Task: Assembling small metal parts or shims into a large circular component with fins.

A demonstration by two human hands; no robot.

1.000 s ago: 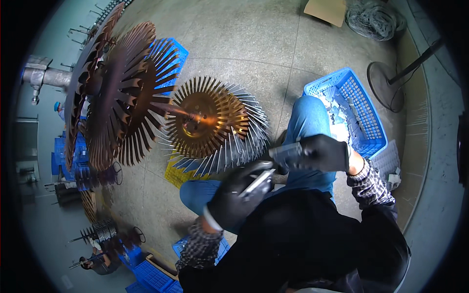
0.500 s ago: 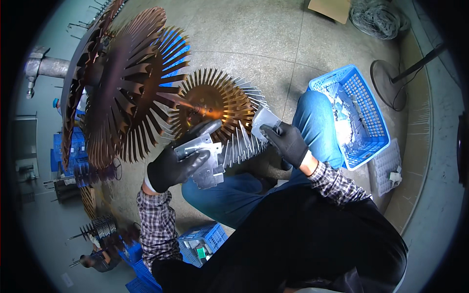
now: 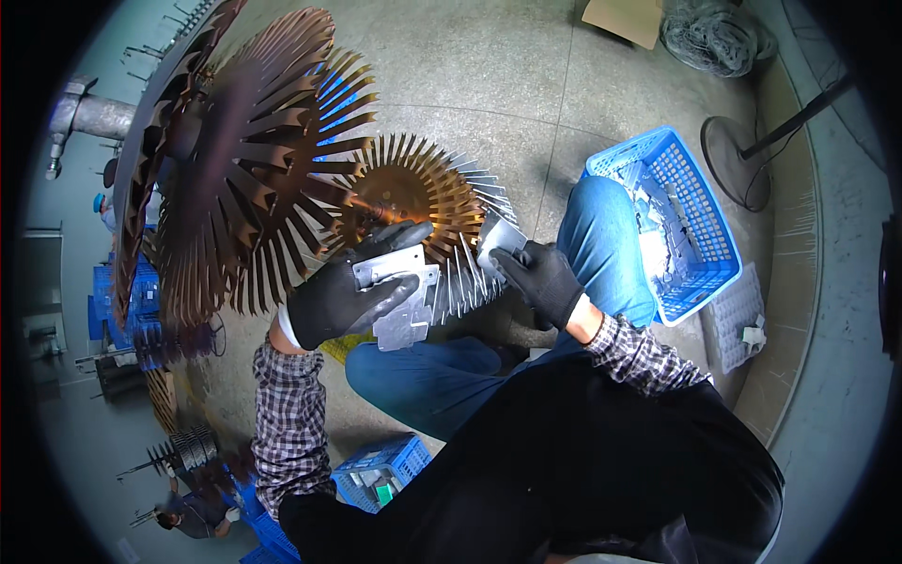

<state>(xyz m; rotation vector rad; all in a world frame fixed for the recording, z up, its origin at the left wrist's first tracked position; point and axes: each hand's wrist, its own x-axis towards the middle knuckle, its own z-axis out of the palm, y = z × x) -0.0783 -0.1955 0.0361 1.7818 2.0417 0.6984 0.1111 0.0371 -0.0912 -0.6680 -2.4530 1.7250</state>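
My left hand (image 3: 343,296), in a black glove, is closed around several thin metal plates (image 3: 406,318) with notched edges and small holes. Black-gloved too, my right hand (image 3: 543,280) pinches a smaller flat metal plate (image 3: 500,241) between thumb and fingers. Both hands are in front of a round brown rack (image 3: 399,193) ringed with slotted fins. Flat silver plates (image 3: 465,287) stand in a row along the right and near side of that rack, just between and beyond my hands. The rack's near part is hidden behind my left hand.
Large finned discs (image 3: 235,160) on a shaft rise at the left. At my right knee stands a blue basket (image 3: 719,226) holding metal plates, beside a grey tray (image 3: 738,320). A smaller blue crate (image 3: 409,458) is at lower left. A co-worker (image 3: 195,512) works further left.
My left hand has moved slightly right and up, tilting its plates. My right hand has shifted a little left and down with its plate. The whole view has swung slightly.
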